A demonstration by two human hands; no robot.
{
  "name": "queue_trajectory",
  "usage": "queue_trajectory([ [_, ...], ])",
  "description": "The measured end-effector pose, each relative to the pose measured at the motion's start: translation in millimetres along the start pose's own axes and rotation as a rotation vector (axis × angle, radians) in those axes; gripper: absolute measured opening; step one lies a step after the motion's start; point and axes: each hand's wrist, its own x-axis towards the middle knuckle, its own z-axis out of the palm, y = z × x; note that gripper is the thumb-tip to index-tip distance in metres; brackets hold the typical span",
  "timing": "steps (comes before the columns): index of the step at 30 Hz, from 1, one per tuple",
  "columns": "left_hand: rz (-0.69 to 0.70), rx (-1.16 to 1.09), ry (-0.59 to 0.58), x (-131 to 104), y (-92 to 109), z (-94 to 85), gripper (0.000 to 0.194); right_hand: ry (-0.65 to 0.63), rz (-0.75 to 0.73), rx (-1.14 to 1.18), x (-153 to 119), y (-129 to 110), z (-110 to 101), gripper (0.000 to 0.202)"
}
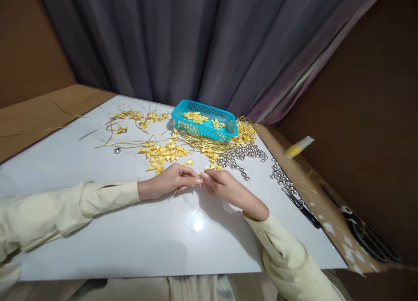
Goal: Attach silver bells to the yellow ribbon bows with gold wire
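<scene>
My left hand [168, 180] and my right hand [228, 187] meet fingertip to fingertip over the white board [156, 235]. Both are closed in a pinch. A thin gold cord [173, 194] shows beneath the left fingers. Whatever sits between the right fingertips is too small and hidden to make out. Just beyond the left hand lies a pile of yellow ribbon bows [166, 150]. Past the right hand are many small silver rings or beads [241, 155] and a yellow bow [214, 167].
A blue basket [204, 131] holding yellow bows stands at the back, with gold cords [205, 142] before it. Finished-looking bow loops [133, 115] lie back left. On the right are a black-handled tool [305, 211], scissors [369, 235] and a yellow-white tube [298, 147].
</scene>
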Motion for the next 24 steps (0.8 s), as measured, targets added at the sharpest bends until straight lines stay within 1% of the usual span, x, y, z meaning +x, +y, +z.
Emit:
queue_trajectory([
  [2,-0.007,-0.043,-0.004,-1,1,-1.0,0.025,-0.088,-0.011,0.110,0,3,-4,0.031],
  [4,0.006,-0.055,-0.002,-1,1,-1.7,0.025,-0.133,-0.002,0.264,-1,4,-6,0.024],
  [6,0.027,-0.059,0.011,-2,0,-1.9,0.027,-0.118,0.022,0.400,0,5,-4,0.018],
  [8,0.043,-0.065,0.032,-1,-1,-1.7,0.030,-0.074,0.038,0.470,1,4,-1,0.016],
  [12,0.021,-0.160,0.064,2,-3,-0.6,0.034,0.003,0.043,0.490,3,1,5,0.024],
  [15,-0.001,-0.225,0.063,4,-4,0.0,0.036,0.031,0.052,0.495,3,0,8,0.027],
  [20,0.018,-0.199,0.053,6,-7,0.1,0.036,0.091,0.103,0.461,6,4,8,0.022],
  [24,0.054,-0.138,0.059,5,-10,0.8,0.034,0.062,0.065,0.438,6,4,10,0.024],
])
